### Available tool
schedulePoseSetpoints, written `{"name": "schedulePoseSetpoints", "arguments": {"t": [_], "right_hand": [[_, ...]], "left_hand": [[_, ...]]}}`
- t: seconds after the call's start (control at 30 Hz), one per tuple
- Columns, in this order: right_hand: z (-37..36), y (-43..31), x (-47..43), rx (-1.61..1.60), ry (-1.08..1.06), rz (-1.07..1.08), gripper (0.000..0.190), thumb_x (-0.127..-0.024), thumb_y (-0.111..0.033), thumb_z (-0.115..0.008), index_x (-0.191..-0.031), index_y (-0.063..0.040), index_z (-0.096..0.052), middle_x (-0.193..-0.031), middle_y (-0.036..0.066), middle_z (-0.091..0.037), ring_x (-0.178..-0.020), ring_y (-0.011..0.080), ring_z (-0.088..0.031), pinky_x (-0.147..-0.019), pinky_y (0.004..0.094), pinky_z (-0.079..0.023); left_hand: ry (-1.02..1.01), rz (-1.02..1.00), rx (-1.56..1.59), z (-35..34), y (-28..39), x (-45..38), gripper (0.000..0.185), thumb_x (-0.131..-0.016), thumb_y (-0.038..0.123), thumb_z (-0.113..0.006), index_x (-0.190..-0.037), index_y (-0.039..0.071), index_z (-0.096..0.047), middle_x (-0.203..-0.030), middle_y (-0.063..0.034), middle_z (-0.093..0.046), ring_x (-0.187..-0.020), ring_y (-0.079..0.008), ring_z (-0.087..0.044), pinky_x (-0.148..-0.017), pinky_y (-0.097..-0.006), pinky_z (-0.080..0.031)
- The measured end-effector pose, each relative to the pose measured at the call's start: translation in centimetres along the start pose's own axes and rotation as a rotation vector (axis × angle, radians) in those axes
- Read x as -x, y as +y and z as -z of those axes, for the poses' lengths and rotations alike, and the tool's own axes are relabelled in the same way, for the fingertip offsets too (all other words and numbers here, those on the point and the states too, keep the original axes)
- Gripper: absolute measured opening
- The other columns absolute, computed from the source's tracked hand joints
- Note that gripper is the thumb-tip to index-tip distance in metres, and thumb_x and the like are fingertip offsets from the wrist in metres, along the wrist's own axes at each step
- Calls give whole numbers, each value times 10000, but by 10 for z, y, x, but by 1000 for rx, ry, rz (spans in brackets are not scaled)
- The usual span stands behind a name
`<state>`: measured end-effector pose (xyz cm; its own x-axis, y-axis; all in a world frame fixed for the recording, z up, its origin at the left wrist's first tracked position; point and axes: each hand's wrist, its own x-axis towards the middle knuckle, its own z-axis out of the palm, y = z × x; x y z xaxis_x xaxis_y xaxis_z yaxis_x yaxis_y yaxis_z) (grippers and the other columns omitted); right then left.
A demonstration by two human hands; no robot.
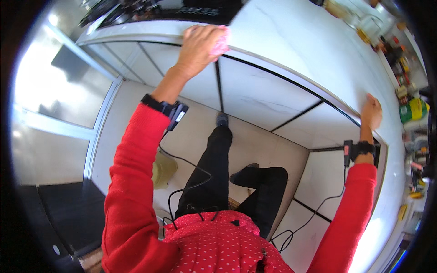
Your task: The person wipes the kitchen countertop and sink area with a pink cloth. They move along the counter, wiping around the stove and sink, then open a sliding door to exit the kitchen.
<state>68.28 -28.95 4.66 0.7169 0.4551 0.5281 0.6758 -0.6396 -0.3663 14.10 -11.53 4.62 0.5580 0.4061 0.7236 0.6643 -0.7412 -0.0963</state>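
My left hand point(199, 51) grips a pink cloth point(221, 42) against the front edge of the white, marble-look countertop point(280, 41), just below a black glass cooktop point(205, 10). Part of the cloth is hidden under the fingers. Over at the right, my right hand point(372, 112) rests at the counter's inner corner. Its fingers are curled, and nothing shows in them. Below the counter edge run pale cabinet doors point(263, 92) with black gaps between them.
Jars point(370, 27), bottles and a green-yellow packet point(414, 111) line the counter's back. A yellowish bin point(164, 170) stands on the floor beside my legs. A metal-framed glass door point(65, 119) and a black cabinet point(73, 211) are at the left. Cables point(191, 187) hang from my wrist devices.
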Motion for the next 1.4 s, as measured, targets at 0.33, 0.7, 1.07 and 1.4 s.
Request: {"name": "schedulePoseSetpoints", "arguments": {"t": [0.33,0.7,1.07,1.4], "right_hand": [[29,-42,21,-67,3,-122,269,-922,-315,-520,-974,-286,-783,-1078,10,-723,-997,280,-665,-845,423,-542],[35,-48,25,-77,5,-84,330,-936,-295,-456,-1001,-258,-778,-1112,6,-716,-988,276,-662,-846,422,-528],[34,-48,24,-55,-21,-103,292,-948,-295,-487,-991,-249,-773,-1100,-21,-712,-1035,245,-635,-872,418,-524],[32,-44,23,-78,-46,-123,287,-955,-297,-487,-1004,-246,-765,-1098,-22,-709,-1044,237,-631,-875,414,-520]], "left_hand": [[-40,-45,127,-18,91,-43,527,-756,243,-793,-1216,105,-577,-1204,-63,-619,-1126,-261,-552,-1059,-447,-336],[23,-247,276,-79,302,-131,221,-846,144,-625,-1065,127,-606,-1074,-27,-600,-1102,-208,-580,-1065,-535,-369],[63,-297,267,-64,262,-120,213,-843,141,-633,-1054,149,-613,-1099,-4,-612,-1059,-170,-591,-1077,-536,-356],[-12,-211,163,-37,152,-71,322,-844,159,-670,-1161,141,-619,-1193,-27,-612,-1090,-193,-583,-1110,-501,-321]]}}
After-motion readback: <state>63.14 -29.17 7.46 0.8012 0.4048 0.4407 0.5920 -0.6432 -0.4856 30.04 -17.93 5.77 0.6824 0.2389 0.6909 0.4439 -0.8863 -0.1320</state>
